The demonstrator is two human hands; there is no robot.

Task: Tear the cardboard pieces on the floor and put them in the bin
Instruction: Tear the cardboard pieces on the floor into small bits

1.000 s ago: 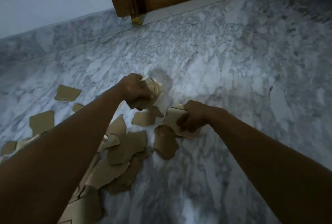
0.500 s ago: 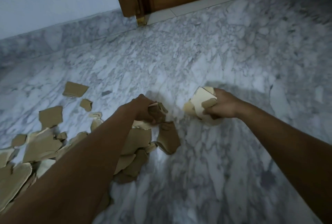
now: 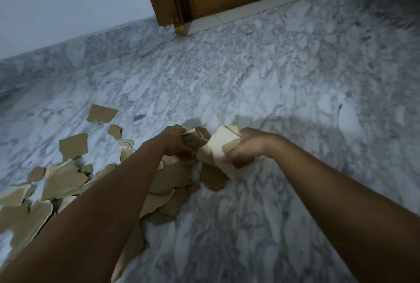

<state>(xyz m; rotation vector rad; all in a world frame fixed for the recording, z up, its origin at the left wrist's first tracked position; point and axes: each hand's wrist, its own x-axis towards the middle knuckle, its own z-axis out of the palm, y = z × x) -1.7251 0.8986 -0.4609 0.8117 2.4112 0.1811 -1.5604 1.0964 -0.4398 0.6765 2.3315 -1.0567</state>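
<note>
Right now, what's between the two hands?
Head view: only cardboard. The left hand grips a crumpled brown piece, the right hand a pale folded piece; the two pieces fill the gap.

both arms were uncovered along all of their visible length. the left forearm (image 3: 102,203) was a long, smooth, slender shape, broad where it lay nearest the lens and narrowing evenly toward the wrist. the right forearm (image 3: 341,210) had the same even taper down to a slim wrist. the left hand (image 3: 179,144) and the right hand (image 3: 247,148) were bare too, with the knuckles showing only as soft ridges. dim light left both arms in flat shade and the edges were slightly blurred, so finer marks on them could not be told.
</note>
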